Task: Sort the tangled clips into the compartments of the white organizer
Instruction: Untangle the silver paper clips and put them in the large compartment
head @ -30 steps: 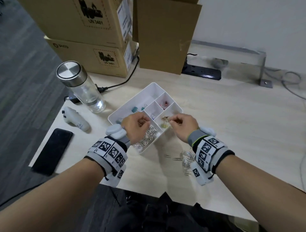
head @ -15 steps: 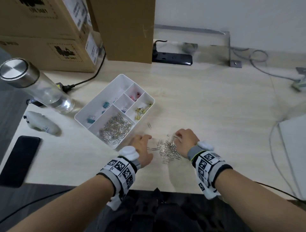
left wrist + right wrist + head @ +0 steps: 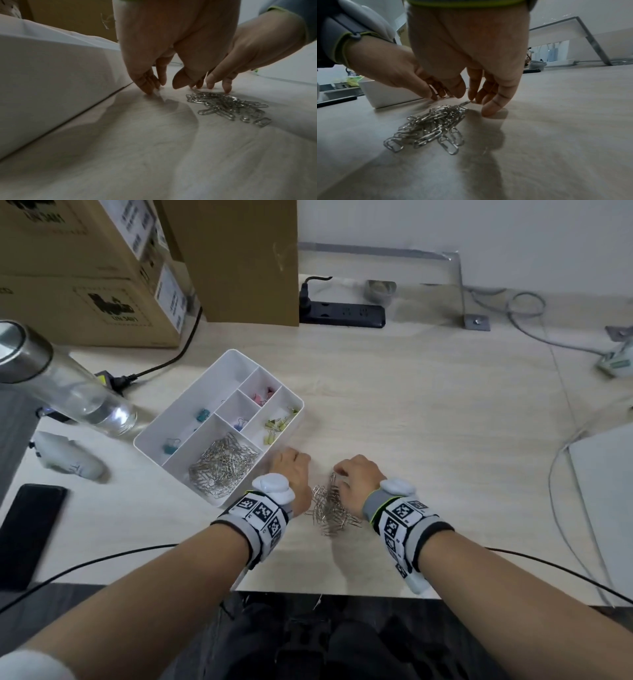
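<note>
The tangled pile of paper clips (image 3: 329,508) lies near the front edge of the desk (image 3: 428,412), beside the white organizer (image 3: 150,436). Both the left hand (image 3: 291,470) and the right hand (image 3: 356,474) touch the desk with relaxed fingertips and hold nothing. It is better to pinch one loose clip and pull slowly.

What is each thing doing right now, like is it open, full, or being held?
White organizer: open-topped, partly filled.
Loose paper clips: piled on desk, unsorted.
Sorted paper clips: heaped in the nearest compartment.
Left hand: fingertips on desk.
Right hand: fingertips at pile's edge.
Bottle: capped.
Phone: screen dark.
</note>
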Tool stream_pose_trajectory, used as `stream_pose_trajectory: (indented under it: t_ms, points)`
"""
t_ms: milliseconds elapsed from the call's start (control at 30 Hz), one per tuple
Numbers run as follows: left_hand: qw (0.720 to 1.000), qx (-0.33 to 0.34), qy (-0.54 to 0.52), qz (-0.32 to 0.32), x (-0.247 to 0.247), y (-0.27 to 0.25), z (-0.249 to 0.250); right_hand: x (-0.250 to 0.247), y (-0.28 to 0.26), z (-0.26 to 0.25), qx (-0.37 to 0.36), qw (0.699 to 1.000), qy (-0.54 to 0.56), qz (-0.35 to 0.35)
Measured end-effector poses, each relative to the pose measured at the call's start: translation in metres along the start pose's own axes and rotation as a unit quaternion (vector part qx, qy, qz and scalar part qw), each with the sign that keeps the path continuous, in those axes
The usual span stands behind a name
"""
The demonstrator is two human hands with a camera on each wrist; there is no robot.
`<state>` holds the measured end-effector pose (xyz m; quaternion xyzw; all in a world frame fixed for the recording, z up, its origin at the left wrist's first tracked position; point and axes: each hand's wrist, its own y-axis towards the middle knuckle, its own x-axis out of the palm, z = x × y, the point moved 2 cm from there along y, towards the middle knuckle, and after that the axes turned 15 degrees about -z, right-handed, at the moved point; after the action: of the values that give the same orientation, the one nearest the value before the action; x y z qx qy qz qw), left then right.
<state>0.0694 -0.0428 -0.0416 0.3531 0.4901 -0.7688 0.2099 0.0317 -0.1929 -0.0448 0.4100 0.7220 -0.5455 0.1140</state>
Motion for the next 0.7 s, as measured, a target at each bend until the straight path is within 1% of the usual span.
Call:
stream_pose_trajectory:
  t_ms: [133,167,233,300,367,433,500,633,700]
  points:
    - [0.991,0.087,-0.076,-0.062,0.016,-0.011,0.008,0.012,-0.006,-0.003,-0.048,0.997,-0.032,-0.044]
    - [0.989,0.098,-0.085,-0.068,0.021,-0.014,0.008,0.015,-0.009,-0.001,-0.059,0.997,-0.027,-0.043]
    - [0.988,0.110,-0.091,-0.065,0.025,-0.018,0.003,0.017,-0.017,0.009,-0.076,0.997,0.005,-0.014]
    - [0.990,0.106,-0.055,-0.071,0.023,-0.021,-0.003,0.015,-0.025,0.024,-0.067,0.998,0.011,0.010]
    - [0.992,0.080,0.009,-0.099,0.022,-0.024,-0.004,0.016,-0.034,0.035,-0.038,0.999,-0.028,-0.008]
    - [0.991,0.060,0.052,-0.108,0.022,-0.024,0.001,0.020,-0.038,0.036,-0.022,0.998,-0.059,-0.022]
    - [0.992,0.052,0.055,-0.102,0.026,-0.021,0.010,0.028,-0.038,0.028,-0.030,0.998,-0.051,-0.011]
    - [0.996,0.039,0.014,-0.074,0.032,-0.013,0.024,0.041,-0.027,0.010,-0.049,0.997,-0.044,0.034]
    - [0.996,0.031,-0.011,-0.077,0.033,-0.011,0.025,0.043,-0.023,0.004,-0.055,0.997,-0.036,0.042]
